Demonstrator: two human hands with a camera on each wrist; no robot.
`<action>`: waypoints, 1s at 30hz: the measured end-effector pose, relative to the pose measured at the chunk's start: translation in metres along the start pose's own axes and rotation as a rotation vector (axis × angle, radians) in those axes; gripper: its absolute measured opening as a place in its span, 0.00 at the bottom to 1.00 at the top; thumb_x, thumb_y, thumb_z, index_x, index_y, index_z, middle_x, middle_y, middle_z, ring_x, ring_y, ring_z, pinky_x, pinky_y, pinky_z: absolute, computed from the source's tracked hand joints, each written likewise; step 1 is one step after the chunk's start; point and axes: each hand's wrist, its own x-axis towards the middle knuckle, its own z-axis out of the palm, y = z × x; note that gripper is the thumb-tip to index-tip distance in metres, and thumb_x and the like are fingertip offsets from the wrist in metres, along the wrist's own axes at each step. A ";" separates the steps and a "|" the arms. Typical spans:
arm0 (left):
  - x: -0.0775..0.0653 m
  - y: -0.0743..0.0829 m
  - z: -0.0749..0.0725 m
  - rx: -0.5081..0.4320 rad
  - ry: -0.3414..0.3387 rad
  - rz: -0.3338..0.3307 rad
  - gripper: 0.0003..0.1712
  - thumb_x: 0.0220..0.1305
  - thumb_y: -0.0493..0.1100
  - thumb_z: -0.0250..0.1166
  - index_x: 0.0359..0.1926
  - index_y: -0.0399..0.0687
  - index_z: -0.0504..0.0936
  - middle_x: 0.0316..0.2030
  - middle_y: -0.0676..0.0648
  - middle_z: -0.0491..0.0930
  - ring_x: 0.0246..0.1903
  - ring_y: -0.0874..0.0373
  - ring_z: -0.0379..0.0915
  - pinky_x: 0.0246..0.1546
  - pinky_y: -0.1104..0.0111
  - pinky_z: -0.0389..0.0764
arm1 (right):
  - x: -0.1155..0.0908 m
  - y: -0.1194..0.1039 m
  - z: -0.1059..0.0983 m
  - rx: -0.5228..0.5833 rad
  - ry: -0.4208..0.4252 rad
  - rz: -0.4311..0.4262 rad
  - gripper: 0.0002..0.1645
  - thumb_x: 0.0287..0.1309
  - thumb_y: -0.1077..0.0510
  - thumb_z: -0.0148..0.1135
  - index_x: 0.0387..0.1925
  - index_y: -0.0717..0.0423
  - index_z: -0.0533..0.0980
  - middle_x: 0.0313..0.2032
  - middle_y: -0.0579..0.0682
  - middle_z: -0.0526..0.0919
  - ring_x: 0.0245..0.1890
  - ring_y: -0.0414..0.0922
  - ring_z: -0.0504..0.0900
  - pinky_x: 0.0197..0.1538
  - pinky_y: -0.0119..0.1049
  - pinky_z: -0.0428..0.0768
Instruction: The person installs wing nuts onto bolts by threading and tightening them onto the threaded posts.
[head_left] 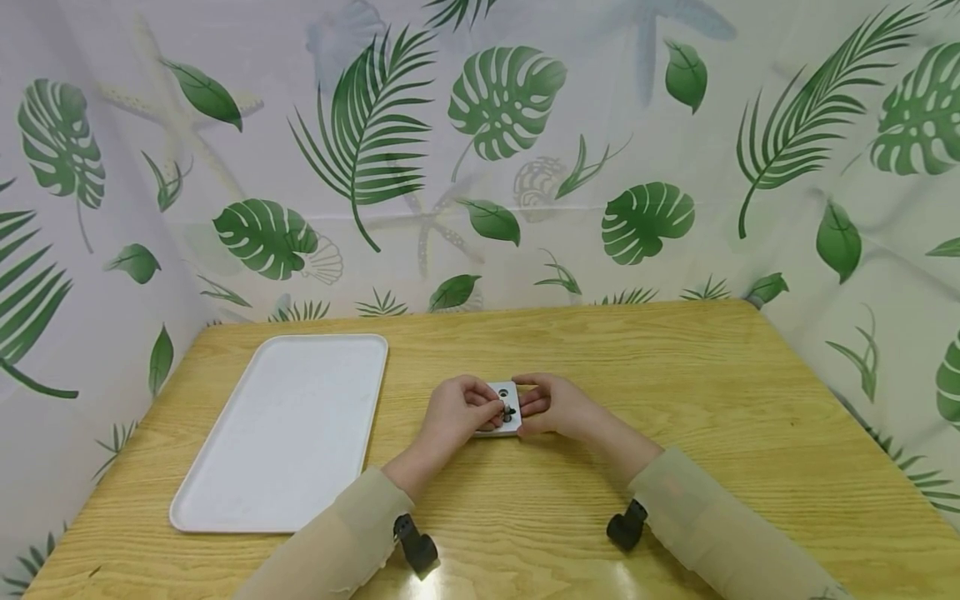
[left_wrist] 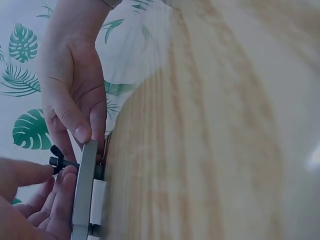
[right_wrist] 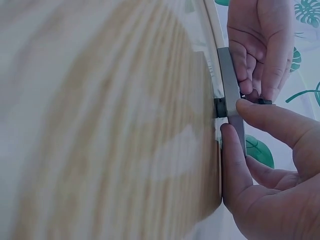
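A small grey metal plate (head_left: 513, 427) with a hole in its top face is between both hands near the middle of the table. A threaded bolt (left_wrist: 52, 160) sticks up through it, carrying a dark wing nut (left_wrist: 56, 151). My left hand (head_left: 459, 412) reaches over the plate from the left, thumb and forefinger pinching the wing nut. From the right, my right hand (head_left: 553, 406) grips the plate's edge, its thumb (right_wrist: 250, 106) at the top face and a finger beneath. Dark bolt heads (right_wrist: 219, 107) show under the plate, close over the tabletop.
A white rectangular tray (head_left: 288, 433) lies on the wooden table (head_left: 675, 367) to the left. Leaf-print cloth (head_left: 480, 167) hangs behind the table and along its sides. Each sleeve carries a black wrist camera (head_left: 627, 525).
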 end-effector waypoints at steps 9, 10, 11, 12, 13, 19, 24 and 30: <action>0.000 0.001 0.001 0.131 0.007 0.014 0.12 0.62 0.41 0.79 0.40 0.39 0.86 0.32 0.43 0.88 0.27 0.64 0.79 0.29 0.74 0.80 | -0.001 0.001 -0.001 0.004 0.003 0.009 0.50 0.58 0.71 0.75 0.79 0.64 0.63 0.62 0.67 0.79 0.61 0.58 0.84 0.48 0.34 0.86; 0.000 0.002 0.001 0.143 0.005 0.016 0.13 0.61 0.41 0.79 0.40 0.39 0.86 0.32 0.43 0.88 0.28 0.64 0.79 0.29 0.75 0.79 | -0.002 0.001 -0.001 -0.001 0.000 0.005 0.50 0.58 0.71 0.75 0.79 0.64 0.62 0.62 0.67 0.79 0.61 0.58 0.83 0.48 0.34 0.86; 0.000 0.002 0.001 0.149 0.000 0.023 0.12 0.61 0.40 0.79 0.40 0.39 0.86 0.32 0.43 0.89 0.28 0.64 0.79 0.29 0.75 0.79 | -0.002 0.000 -0.001 -0.005 -0.002 0.003 0.50 0.59 0.70 0.75 0.79 0.65 0.62 0.62 0.68 0.79 0.61 0.58 0.83 0.48 0.34 0.86; -0.001 0.002 0.001 0.145 -0.007 0.024 0.12 0.61 0.39 0.79 0.41 0.38 0.86 0.33 0.42 0.89 0.28 0.64 0.80 0.30 0.75 0.79 | -0.002 0.000 -0.001 -0.004 -0.002 0.005 0.50 0.59 0.70 0.75 0.79 0.64 0.62 0.62 0.67 0.79 0.61 0.58 0.83 0.47 0.33 0.86; -0.001 0.002 0.000 0.143 -0.013 0.028 0.11 0.61 0.38 0.79 0.41 0.38 0.87 0.33 0.42 0.89 0.28 0.64 0.80 0.30 0.75 0.80 | -0.002 0.000 -0.001 -0.001 0.000 0.007 0.50 0.58 0.70 0.75 0.79 0.64 0.62 0.62 0.67 0.79 0.61 0.58 0.83 0.47 0.33 0.85; -0.003 0.002 -0.002 0.093 -0.030 0.025 0.07 0.65 0.34 0.74 0.42 0.36 0.88 0.35 0.40 0.89 0.29 0.64 0.81 0.32 0.73 0.83 | -0.003 -0.001 0.000 0.003 0.000 0.004 0.50 0.59 0.72 0.74 0.79 0.66 0.61 0.61 0.68 0.79 0.60 0.57 0.84 0.47 0.33 0.85; -0.003 0.000 -0.003 0.058 -0.042 0.039 0.05 0.68 0.32 0.71 0.42 0.32 0.89 0.37 0.37 0.90 0.31 0.60 0.86 0.37 0.69 0.89 | -0.003 -0.002 0.000 0.007 0.004 0.005 0.50 0.58 0.73 0.74 0.78 0.67 0.61 0.61 0.68 0.80 0.58 0.56 0.85 0.47 0.32 0.85; -0.001 -0.001 -0.002 0.039 -0.053 0.029 0.07 0.73 0.31 0.66 0.43 0.31 0.90 0.37 0.35 0.90 0.31 0.62 0.85 0.38 0.68 0.90 | -0.002 -0.002 0.001 0.002 0.007 0.004 0.50 0.58 0.73 0.74 0.78 0.67 0.62 0.61 0.69 0.80 0.60 0.58 0.84 0.48 0.34 0.86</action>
